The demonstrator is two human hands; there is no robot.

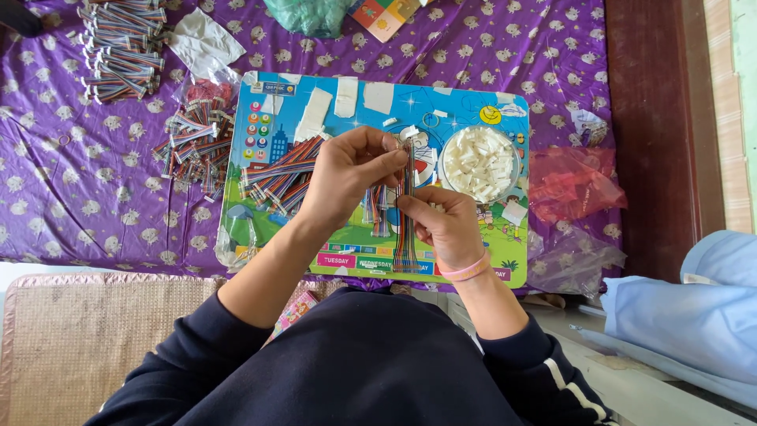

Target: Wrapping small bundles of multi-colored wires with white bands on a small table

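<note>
Biggest thing here is the purple cloth (505, 63) with little pale animal prints, spread over pretty much the whole upper half of the frame. A dark wood edge (654, 134) runs down the right side, and there's a woven beige mat (87, 339) at lower left. Pale blue fabric (702, 308) is bunched at lower right.

On the cloth, centre frame, sits a bright cartoon-printed board (331, 244), glossy, rounded corners, which serves as the tabletop. A heap of rainbow ribbon cables (280, 177) lies on its left part, another heap (193, 146) is just off its left edge on the cloth, and a third neater stack (122, 47) is at upper left. A clear round bowl (481, 162) full of small white plastic connectors sits on the board's right part. Crumpled red and clear plastic bags (572, 185) lie right of the board. A few white paper strips (315, 110) lie along the board's top.

The cable being worked on (407, 229) is a flat striped ribbon hanging straight down at mid-frame, over the board. The left hand (347, 173) is closed, pinching its top end with thumb and fingertips. The right hand (445, 225), pink band on the wrist, is curled around the ribbon a bit lower. The hands block part of the board's middle.
</note>
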